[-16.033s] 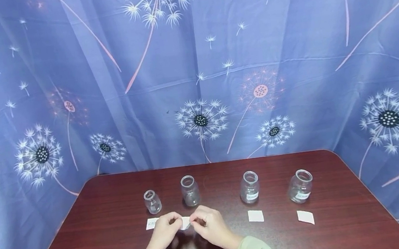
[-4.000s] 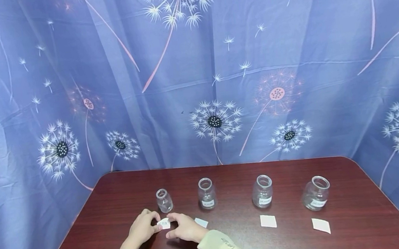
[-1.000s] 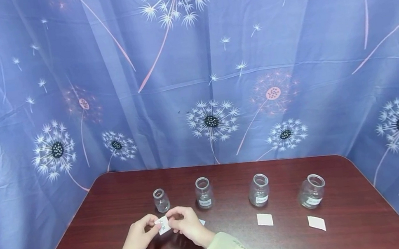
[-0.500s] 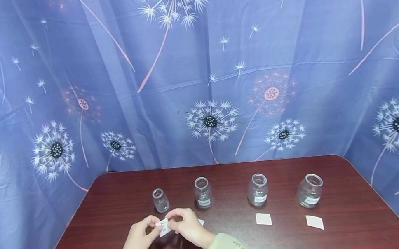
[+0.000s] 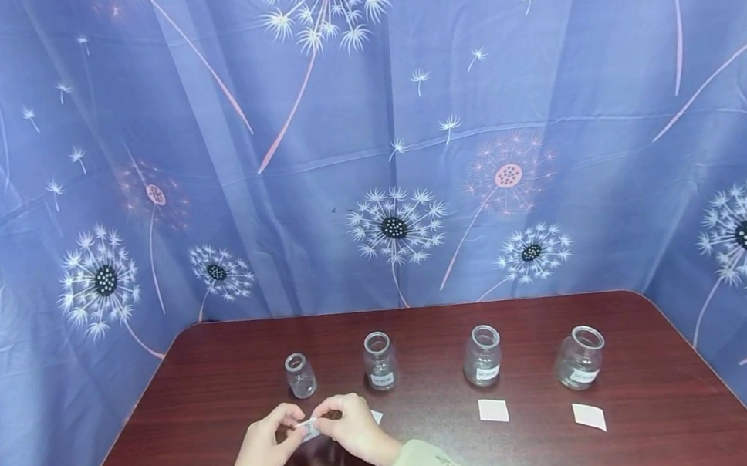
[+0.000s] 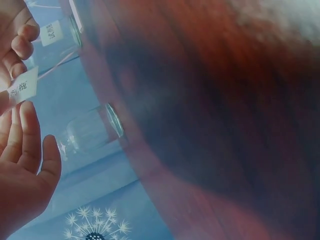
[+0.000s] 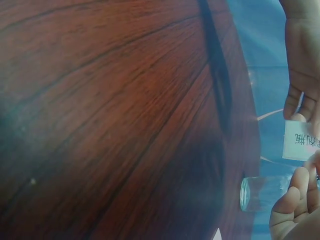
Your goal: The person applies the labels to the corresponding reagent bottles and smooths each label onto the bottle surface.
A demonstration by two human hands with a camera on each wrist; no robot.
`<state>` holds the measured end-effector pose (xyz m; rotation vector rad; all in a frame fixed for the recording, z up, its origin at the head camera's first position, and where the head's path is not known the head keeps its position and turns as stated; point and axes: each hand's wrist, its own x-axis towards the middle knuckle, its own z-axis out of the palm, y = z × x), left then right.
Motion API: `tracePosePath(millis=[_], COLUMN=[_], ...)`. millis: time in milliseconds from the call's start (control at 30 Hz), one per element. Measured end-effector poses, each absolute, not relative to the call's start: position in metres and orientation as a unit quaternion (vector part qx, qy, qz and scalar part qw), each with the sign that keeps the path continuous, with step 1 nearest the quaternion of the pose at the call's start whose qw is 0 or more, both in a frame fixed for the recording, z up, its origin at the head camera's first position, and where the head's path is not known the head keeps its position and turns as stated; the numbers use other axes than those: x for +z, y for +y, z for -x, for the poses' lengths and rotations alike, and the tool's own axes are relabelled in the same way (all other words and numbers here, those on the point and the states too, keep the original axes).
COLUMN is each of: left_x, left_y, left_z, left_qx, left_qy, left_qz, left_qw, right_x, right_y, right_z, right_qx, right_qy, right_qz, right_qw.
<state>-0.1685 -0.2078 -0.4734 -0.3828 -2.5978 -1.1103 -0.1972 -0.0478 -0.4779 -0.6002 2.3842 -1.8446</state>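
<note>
Both hands pinch a small white label (image 5: 310,429) between thumbs and fingertips, just in front of the smallest glass jar (image 5: 302,380). My left hand (image 5: 264,447) holds its left side, my right hand (image 5: 358,429) its right side. Printed dark characters show on the label (image 6: 24,85) in the left wrist view and on the label (image 7: 296,141) in the right wrist view. No label is seen on the smallest jar. Whether the label's backing is coming loose cannot be told.
Three more open glass jars, the second (image 5: 381,364), third (image 5: 482,358) and widest (image 5: 579,362), stand rightward in a row, each bearing a white label. White paper squares (image 5: 493,410) (image 5: 590,416) lie before the two right jars; another piece (image 5: 377,417) is partly behind my right hand.
Earlier both hands worked on a piece before the second jar, then unlabelled; it now bears a label. The hands moved left, lifted the printed label off the table, and have just tilted it.
</note>
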Motion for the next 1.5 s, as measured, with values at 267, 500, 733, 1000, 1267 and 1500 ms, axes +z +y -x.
tracePosePath(millis=[267, 500, 733, 1000, 1267, 1500], left_x=[-0.473, -0.473, -0.473, -0.477, -0.478, -0.477], left_y=[-0.201, -0.198, -0.199, -0.197, -0.196, -0.206], left_z=[0.169, 0.169, 0.169, 0.168, 0.167, 0.170], left_qx=[-0.379, -0.375, -0.367, -0.377, -0.395, -0.430], left_qy=[-0.900, -0.902, -0.906, -0.899, -0.895, -0.890], left_qz=[0.131, 0.093, 0.085, 0.114, 0.102, 0.120], left_qw=[0.171, 0.192, 0.194, 0.194, 0.180, 0.099], right_x=[-0.478, -0.479, -0.479, -0.480, -0.483, -0.483], right_y=[-0.046, -0.048, -0.051, -0.050, -0.048, -0.046], right_z=[0.196, 0.196, 0.197, 0.196, 0.195, 0.196], right_qx=[-0.591, -0.596, -0.598, -0.589, -0.562, -0.537], right_qy=[0.780, 0.777, 0.778, 0.784, 0.791, 0.805], right_qz=[0.205, 0.203, 0.193, 0.198, 0.237, 0.246], right_qw=[0.026, 0.010, 0.004, 0.007, -0.048, -0.059])
